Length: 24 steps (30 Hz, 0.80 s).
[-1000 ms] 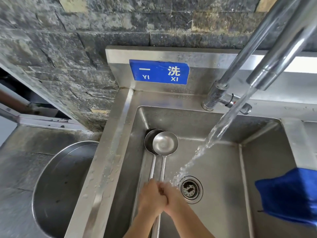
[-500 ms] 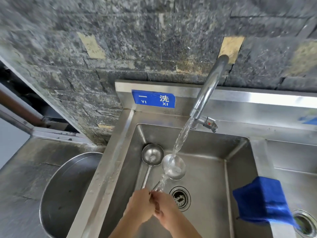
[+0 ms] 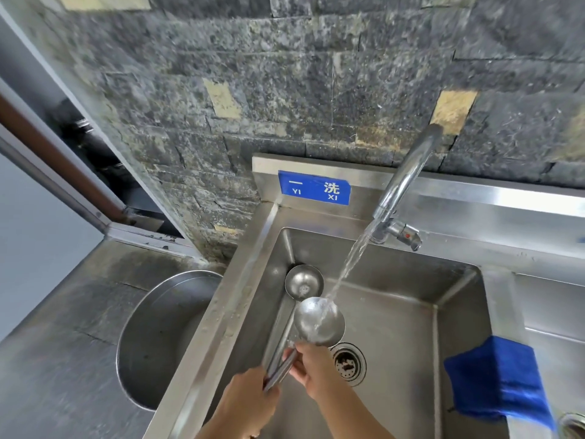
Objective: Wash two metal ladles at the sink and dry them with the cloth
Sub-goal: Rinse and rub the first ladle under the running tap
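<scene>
Two metal ladles are in the steel sink (image 3: pixel 395 312). One ladle (image 3: pixel 319 321) is lifted, its bowl under the stream of water from the tap (image 3: pixel 402 188). My left hand (image 3: pixel 250 400) grips the lower end of its handle. My right hand (image 3: pixel 311 369) holds the handle higher up, just below the bowl. The second ladle (image 3: pixel 304 282) lies in the sink's far left corner, its handle running back toward my hands. A blue cloth (image 3: pixel 497 378) hangs over the divider at the sink's right.
A drain (image 3: pixel 348 362) sits in the sink floor right of my hands. A large round metal basin (image 3: pixel 152 337) stands on the dark counter to the left. A second sink bay (image 3: pixel 557 327) lies to the right. A stone wall rises behind.
The ladle under the water has been raised and tilted, and its bowl sits nearer my hands. My right hand has slid up its handle. The camera has pulled back and up.
</scene>
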Available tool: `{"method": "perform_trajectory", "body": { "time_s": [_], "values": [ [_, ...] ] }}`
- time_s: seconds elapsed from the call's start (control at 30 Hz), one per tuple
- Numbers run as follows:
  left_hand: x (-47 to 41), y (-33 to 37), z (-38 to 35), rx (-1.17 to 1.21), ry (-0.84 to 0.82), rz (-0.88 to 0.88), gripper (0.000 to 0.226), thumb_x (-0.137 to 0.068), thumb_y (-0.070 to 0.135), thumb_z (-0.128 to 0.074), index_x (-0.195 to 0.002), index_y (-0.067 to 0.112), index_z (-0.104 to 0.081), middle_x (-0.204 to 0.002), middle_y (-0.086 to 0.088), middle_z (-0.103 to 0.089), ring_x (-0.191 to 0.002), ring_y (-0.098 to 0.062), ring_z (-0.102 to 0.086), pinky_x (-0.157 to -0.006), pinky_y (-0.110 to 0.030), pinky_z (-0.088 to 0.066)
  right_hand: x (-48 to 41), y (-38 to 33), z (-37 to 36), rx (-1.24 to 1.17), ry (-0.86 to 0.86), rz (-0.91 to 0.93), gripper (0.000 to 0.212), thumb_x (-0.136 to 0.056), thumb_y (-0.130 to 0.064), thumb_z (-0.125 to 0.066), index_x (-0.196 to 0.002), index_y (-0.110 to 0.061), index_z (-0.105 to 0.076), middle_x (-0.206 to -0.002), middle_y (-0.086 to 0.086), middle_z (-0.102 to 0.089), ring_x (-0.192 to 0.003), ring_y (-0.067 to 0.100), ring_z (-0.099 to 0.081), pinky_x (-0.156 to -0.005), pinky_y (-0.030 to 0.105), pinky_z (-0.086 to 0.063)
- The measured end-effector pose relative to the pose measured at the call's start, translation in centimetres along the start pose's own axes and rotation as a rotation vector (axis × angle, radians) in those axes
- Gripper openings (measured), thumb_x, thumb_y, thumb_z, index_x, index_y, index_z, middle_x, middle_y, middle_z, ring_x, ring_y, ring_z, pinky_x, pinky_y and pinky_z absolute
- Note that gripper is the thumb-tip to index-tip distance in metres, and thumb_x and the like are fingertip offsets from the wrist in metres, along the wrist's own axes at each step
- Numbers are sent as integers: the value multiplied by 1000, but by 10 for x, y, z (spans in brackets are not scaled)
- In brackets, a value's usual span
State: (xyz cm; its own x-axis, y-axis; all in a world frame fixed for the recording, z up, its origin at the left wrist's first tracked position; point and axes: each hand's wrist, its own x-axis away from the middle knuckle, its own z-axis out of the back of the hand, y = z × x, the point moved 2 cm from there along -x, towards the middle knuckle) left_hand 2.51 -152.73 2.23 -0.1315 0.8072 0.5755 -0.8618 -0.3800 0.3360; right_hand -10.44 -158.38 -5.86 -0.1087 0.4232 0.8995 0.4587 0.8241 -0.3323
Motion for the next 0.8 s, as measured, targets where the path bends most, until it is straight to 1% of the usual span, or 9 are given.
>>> {"method": "perform_trajectory", "body": {
  "time_s": [0.13, 0.23, 0.3, 0.4, 0.47, 0.57, 0.63, 0.73, 0.8],
  "values": [
    [-12, 6, -6, 10, -67, 27, 29, -90, 44, -49, -99, 19, -62, -88, 2, -67, -79, -18, -66, -69, -28, -50, 10, 10, 1, 3, 30, -44, 9, -99, 8, -49, -95, 9, -58, -76, 27, -66, -61, 30, -65, -45, 34, -60],
    [-30, 12, -11, 11, -110, 31, 31, -91, 39, -44, -99, 16, -63, -90, -2, -69, -81, -19, -69, -74, -31, -55, 12, 15, 4, 239, 62, -60, 18, -100, 1, -53, -92, 7, -68, -84, 22, -76, -67, 27, -75, -52, 32, -61],
    [-38, 15, -14, 8, -131, 13, 33, -90, 40, -42, -90, 15, -64, -86, -2, -68, -81, -21, -69, -72, -32, -55, 14, 10, 5, 423, 89, -29, 24, -101, -3, -52, -88, 2, -71, -71, 13, -74, -58, 22, -72, -49, 29, -57],
    [-41, 18, -15, -41, -86, -51, 37, -94, 47, -43, -76, 18, -57, -80, -1, -64, -80, -23, -64, -72, -32, -50, 17, -10, 12, 1059, 212, 308, 19, -95, -14, -53, -87, -10, -70, -75, 8, -72, -66, 24, -69, -60, 31, -57],
    [-40, 19, -16, -49, -52, -69, 35, -94, 48, -46, -88, 17, -62, -87, -3, -65, -90, -25, -66, -74, -32, -50, 20, -22, 18, 1261, 341, 561, 20, -96, -21, -47, -77, -18, -54, -86, 8, -65, -77, 27, -66, -66, 32, -53],
    [-35, 14, -20, -12, -42, -63, 32, -92, 48, -49, -90, 18, -60, -84, 2, -59, -81, -21, -62, -75, -31, -50, 11, -31, 27, 1411, 402, 730, 15, -97, -23, -46, -101, -16, -58, -121, 2, -58, -116, 23, -56, -90, 37, -52],
    [-37, 9, -23, 3, -19, -73, 32, -90, 49, -50, -88, 20, -61, -87, 1, -63, -81, -19, -63, -77, -29, -52, -2, -33, 31, 1572, 377, 693, 37, -97, -22, -48, -133, -13, -53, -145, -2, -45, -137, 23, -42, -107, 35, -44],
    [-43, 4, -22, -1, 15, -63, 33, -92, 49, -48, -95, 20, -63, -102, -1, -68, -100, -20, -66, -81, -28, -48, -13, -24, 23, 1581, 212, 631, 47, -98, -16, -47, -145, -22, -50, -148, 1, -46, -137, 28, -48, -106, 37, -47],
    [-50, -3, -22, 17, 9, -51, 29, -92, 49, -47, -91, 22, -59, -104, -1, -68, -101, -20, -65, -77, -27, -46, -15, -15, 19, 1572, 78, 575, 45, -96, -10, -43, -134, -28, -61, -130, 6, -62, -116, 31, -63, -91, 30, -49]
  ]
}}
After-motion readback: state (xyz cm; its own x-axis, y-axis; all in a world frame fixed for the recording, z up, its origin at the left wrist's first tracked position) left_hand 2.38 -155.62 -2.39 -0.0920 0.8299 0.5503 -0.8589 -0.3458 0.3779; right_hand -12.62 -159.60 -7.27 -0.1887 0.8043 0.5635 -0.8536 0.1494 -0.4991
